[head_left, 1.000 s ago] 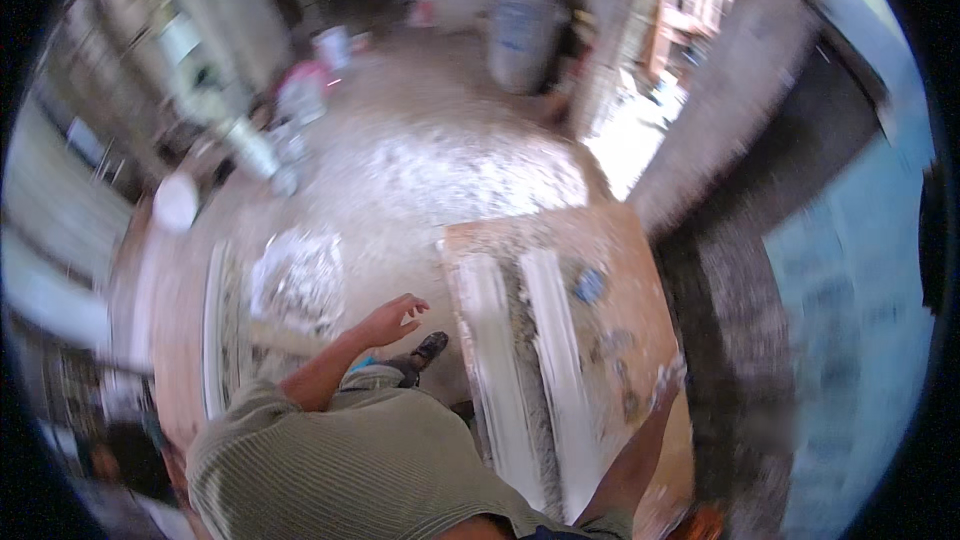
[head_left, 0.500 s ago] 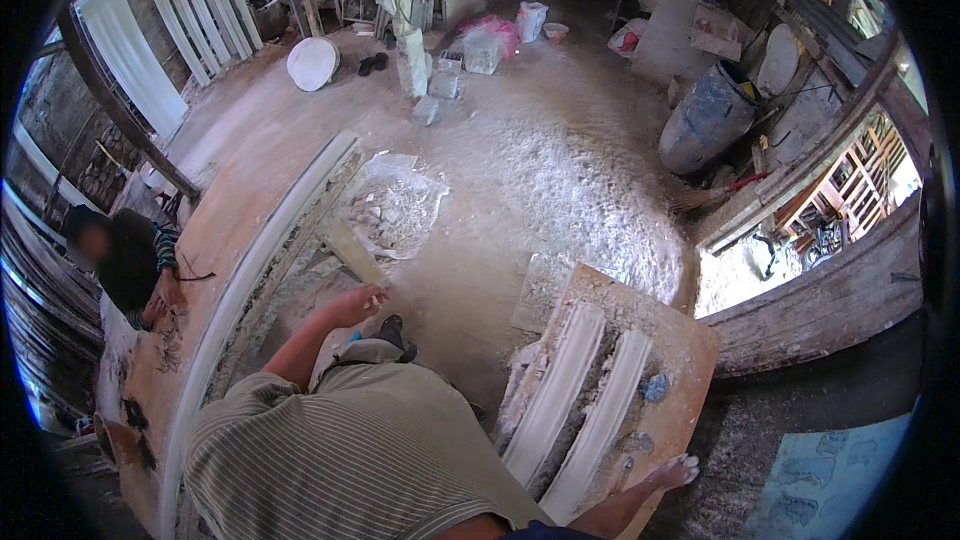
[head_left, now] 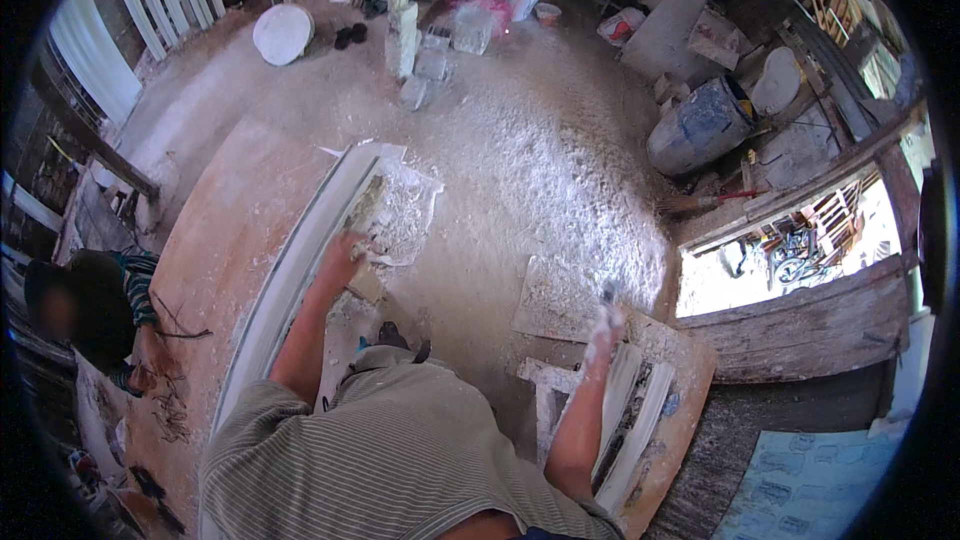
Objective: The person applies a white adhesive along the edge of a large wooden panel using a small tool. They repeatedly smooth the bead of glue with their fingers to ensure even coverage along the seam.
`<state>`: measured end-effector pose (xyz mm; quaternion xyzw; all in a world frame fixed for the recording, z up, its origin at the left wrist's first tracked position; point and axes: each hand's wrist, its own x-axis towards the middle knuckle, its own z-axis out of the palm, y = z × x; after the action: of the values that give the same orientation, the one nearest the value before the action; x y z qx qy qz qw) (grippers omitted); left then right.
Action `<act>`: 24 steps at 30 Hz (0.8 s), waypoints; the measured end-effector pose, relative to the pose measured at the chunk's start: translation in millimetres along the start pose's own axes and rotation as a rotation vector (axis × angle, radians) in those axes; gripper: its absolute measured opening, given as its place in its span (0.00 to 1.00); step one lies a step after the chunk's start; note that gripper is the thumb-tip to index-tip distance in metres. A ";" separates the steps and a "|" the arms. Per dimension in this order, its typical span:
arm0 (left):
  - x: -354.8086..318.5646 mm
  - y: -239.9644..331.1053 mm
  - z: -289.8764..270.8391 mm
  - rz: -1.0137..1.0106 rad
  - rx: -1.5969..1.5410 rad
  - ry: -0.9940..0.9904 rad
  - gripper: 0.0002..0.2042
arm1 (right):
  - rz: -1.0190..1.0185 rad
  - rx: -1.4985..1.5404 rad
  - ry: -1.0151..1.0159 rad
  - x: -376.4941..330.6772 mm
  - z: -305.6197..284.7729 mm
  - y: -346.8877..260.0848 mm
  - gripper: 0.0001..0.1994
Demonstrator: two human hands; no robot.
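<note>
My left hand [head_left: 342, 256] reaches over the near side of a long white moulding [head_left: 300, 225]. Its fingers are curled beside a whitish scrap [head_left: 378, 256], and whether they grip it is unclear. My right hand [head_left: 606, 322], coated in white, is stretched forward above the far end of a brown board [head_left: 690, 365]. Its fingers look closed around a small greyish thing [head_left: 608, 290] too blurred to name. Under my right arm, white moulding strips [head_left: 640, 420] lie on that board. A sheet heaped with white scraps [head_left: 405, 205] lies on the floor beyond my left hand.
On the left a co-worker's hands [head_left: 150, 375] rest by dark strands on a broad brown panel [head_left: 240, 175]. A blue drum [head_left: 700, 125] leans at the far right. A post [head_left: 402, 40] stands ahead, near a white round disc [head_left: 283, 35] and white buckets [head_left: 525, 0].
My left hand has moved forward to the moulding. My right hand has swung from the board's near right corner to its far end. The whole view has shifted slightly.
</note>
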<state>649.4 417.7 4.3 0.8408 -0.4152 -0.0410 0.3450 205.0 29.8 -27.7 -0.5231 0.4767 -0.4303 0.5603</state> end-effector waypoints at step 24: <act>104.0 -77.0 14.9 -0.681 0.435 0.441 0.15 | -0.627 -0.895 -1.165 88.3 559.2 -10.4 0.14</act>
<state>763.5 366.1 -31.7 0.9708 -0.0311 0.1159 0.2077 771.1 40.8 -25.7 -0.9489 0.0653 0.0069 0.3087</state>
